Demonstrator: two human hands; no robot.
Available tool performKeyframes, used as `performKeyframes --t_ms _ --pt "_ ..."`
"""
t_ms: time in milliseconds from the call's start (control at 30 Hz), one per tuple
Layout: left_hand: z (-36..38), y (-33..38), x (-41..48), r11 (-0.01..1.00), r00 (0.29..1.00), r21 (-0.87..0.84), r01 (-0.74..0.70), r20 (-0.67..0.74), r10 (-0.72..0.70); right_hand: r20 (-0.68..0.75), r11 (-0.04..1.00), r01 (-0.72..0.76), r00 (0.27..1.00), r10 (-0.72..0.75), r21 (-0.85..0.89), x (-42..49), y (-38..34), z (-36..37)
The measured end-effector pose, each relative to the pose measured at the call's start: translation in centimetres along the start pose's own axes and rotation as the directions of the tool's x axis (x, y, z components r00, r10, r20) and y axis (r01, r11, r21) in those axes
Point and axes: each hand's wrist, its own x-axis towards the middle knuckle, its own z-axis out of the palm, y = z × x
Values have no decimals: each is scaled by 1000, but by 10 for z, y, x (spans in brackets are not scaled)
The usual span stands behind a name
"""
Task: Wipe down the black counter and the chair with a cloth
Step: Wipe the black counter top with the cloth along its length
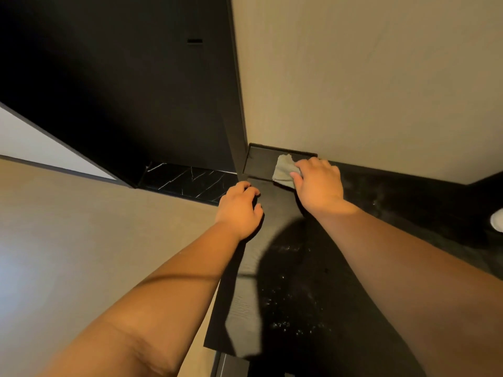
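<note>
- I see the pale wall [367, 77] filling the upper right. It closes off the far end of the work area, so the reach has to stop there.
- The black bench [285, 281] runs from the bottom of the view up to that wall. Pale specks [285, 325] are scattered over its near half, so I judge most of the top is not yet wiped.
- A shallow black recess [258, 161] sits at the far end of the bench, tight in the corner against the wall.
- My right hand [319, 183] is stretched to the recess. Its fingers [298, 174] are bent down and clamped on the cloth, pressing it flat so it rubs instead of sliding loose.
- My left hand [239, 210] is on the bench's left edge, fingers [251, 190] curled over it. I take this as a brace for the long lean forward.
- The cloth [283, 170], pale and bunched, lies half in the recess and half over its near lip, mostly under the right hand.
- I see no chair here, so that part of the job lies outside this view.
</note>
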Motion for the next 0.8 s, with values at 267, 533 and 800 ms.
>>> performKeyframes --t_ms 267,533,800 --pt "-6 -14 -44 1000 998 -18 -7 62 8 37 989 -13 999 7 149 -77 13 -4" --pt "28 -30 -90 999 998 -13 -30 59 31 110 985 26 993 -45 171 -137 26 54" --pt "53 -29 -98 1000 999 8 -11 32 10 72 985 103 991 -114 135 -149 9 75"
